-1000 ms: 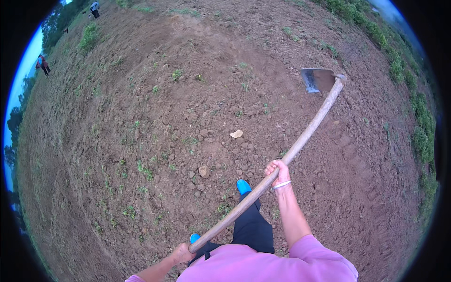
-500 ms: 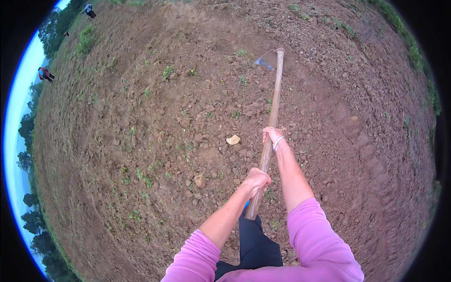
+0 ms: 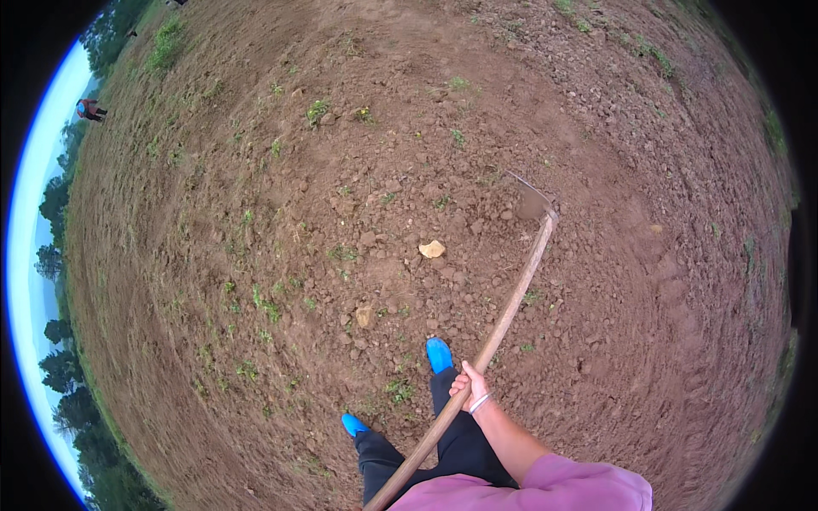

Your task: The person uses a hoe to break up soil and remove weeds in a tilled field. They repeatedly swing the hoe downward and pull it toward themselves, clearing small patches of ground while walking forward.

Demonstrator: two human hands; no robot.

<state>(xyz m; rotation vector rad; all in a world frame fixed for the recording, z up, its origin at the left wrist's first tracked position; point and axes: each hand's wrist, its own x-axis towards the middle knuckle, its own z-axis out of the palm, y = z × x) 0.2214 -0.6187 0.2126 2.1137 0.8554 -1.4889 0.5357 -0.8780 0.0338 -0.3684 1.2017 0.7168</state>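
Note:
My right hand (image 3: 470, 386), with a pale band at the wrist, is wrapped round the wooden handle of a hoe (image 3: 509, 321). The handle slants from the lower edge up to the right, passing over my dark trousers. At its far end the hoe's thin metal blade (image 3: 530, 192) is low over or against the brown soil; I cannot tell whether it touches. My left hand is out of view.
A pale stone (image 3: 432, 249) and a brownish stone (image 3: 365, 317) lie among the clods, with small green weeds (image 3: 317, 112) scattered about. My blue shoes (image 3: 439, 354) stand on the soil. At the far left a person (image 3: 89, 110) stands near the field's edge.
The hoe has been drawn back toward me, its blade now nearer and farther right. My right hand has come down with the handle. My left hand has gone out of view.

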